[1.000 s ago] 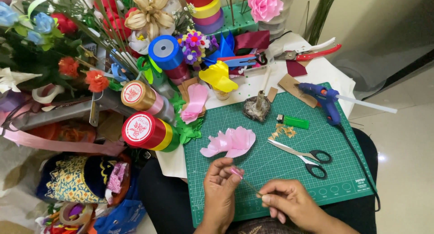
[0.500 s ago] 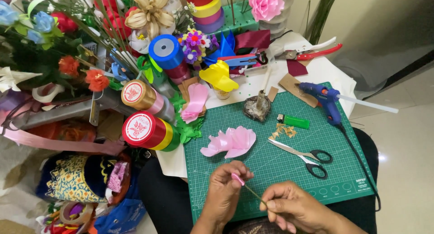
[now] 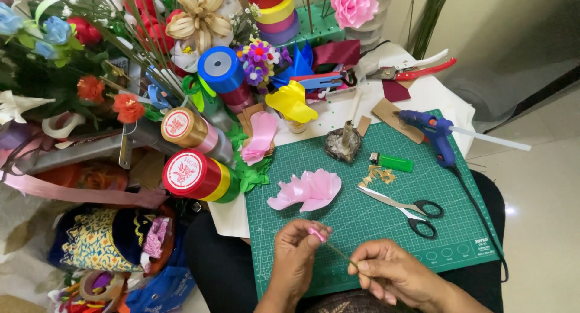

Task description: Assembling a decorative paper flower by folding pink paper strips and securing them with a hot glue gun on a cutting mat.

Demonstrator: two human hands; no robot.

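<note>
My left hand (image 3: 297,251) pinches a small pink ribbon bud (image 3: 318,234) at the tip of a thin green wire stem (image 3: 339,253). My right hand (image 3: 389,272) grips the lower end of that stem between thumb and fingers. Both hands hover over the near edge of a green cutting mat (image 3: 465,240). A pile of pink ribbon petals (image 3: 308,190) lies on the mat just beyond my left hand.
Black-handled scissors (image 3: 403,208), a green lighter (image 3: 393,162), a blue glue gun (image 3: 436,135) with its cord and a candle holder (image 3: 343,144) lie on the mat. Ribbon spools (image 3: 196,175), ribbon flowers (image 3: 199,20) and red pruners (image 3: 417,70) crowd the far and left side.
My left hand has shifted slightly on the pink bud and my right hand has slid along the stem; the stem has tilted a little.
</note>
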